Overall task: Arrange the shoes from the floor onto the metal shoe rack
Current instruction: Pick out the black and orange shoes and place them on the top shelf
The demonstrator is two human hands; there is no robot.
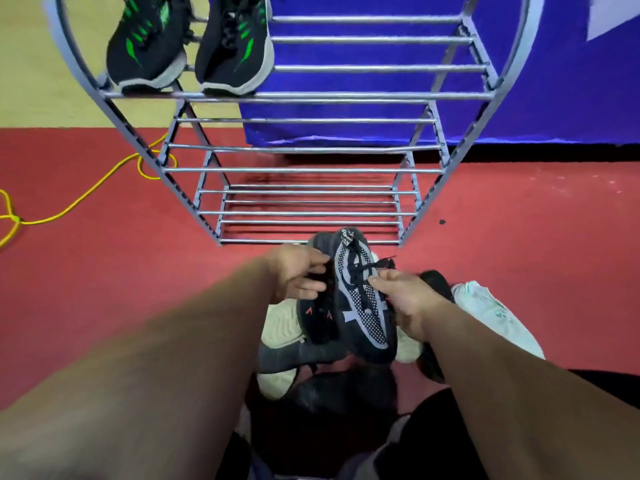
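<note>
My left hand [298, 271] grips the black shoe [317, 320], fingers curled round its upper. My right hand [401, 299] pinches the grey shoe [363, 306] at the laces. The shoes are side by side, touching, between my hands, toes toward me. They're over the pile [280, 327] on the floor [121, 265], just in front of the rack [304, 170]. The green pair [194, 46] sits on an upper shelf, left end.

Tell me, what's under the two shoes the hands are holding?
More shoes on the red floor: a pale sole, a dark grey shoe, and a white shoe off to the right. The held shoes hide the rest.
</note>
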